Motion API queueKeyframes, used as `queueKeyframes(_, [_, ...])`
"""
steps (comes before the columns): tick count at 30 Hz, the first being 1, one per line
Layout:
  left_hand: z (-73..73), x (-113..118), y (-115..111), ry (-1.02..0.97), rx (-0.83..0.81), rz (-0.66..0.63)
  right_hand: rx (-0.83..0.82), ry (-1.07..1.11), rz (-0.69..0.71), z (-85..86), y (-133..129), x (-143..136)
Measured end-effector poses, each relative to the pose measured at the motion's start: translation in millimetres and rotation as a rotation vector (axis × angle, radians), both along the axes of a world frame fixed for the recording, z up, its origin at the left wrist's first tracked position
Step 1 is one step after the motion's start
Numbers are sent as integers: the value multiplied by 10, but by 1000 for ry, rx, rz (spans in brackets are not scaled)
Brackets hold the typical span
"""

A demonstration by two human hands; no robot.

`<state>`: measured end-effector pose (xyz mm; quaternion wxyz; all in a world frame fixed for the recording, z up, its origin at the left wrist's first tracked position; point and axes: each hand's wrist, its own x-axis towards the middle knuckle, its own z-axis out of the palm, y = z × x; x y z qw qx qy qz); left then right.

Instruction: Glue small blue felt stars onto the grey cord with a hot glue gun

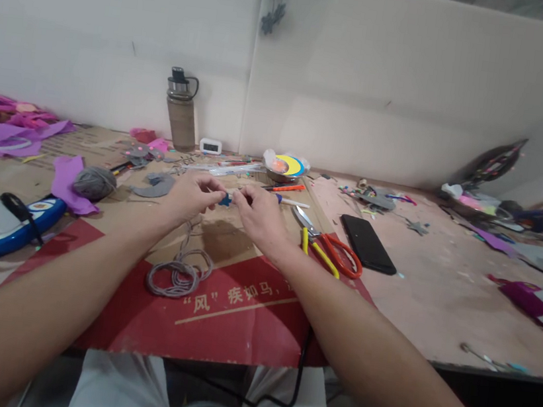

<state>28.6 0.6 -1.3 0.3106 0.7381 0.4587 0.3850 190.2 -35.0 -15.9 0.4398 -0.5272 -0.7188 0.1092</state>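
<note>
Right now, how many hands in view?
2: left hand and right hand, fingertips close together at a small blue piece, above the cardboard. Neither is hidden.

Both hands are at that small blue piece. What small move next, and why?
I'd probably tilt the small blue piece slightly toward the camera: fingertips of the left hand and right hand crowd it, and its outline is hard to read.

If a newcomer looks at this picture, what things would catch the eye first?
Probably the red cardboard at the near table edge, with pale characters and a loose coil of grey yarn on it. Just beyond, a small blue piece shows between the left hand and right hand. To their right lie scissors with bright red handles.
</note>
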Motion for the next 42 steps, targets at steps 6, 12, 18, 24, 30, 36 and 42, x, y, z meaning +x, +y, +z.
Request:
queueKeyframes(6, [-71,16,22,-95,52,-10,-102,68,22,-3,-11,-56])
queueKeyframes(12, [-134,14,64,-232,78,-14,-185,245,166,-163,86,-92])
queueKeyframes(18, [-77,-40,140,-474,50,99,-135,3,213,-171,-10,-138])
queueKeyframes(24, [141,-197,273,-1045,-129,164,63,-444,397,-98,-238,-247])
queueKeyframes(30, [243,-399,440,-1405,-357,178,200,-613,546,-42,-286,-212])
queueKeyframes(36, [222,-395,433,-1289,-283,218,-8,-412,-101,52,-79,112])
queueKeyframes(42, [272,-291,257,-1140,-69,64,-387,-510,-442,-103,186,433])
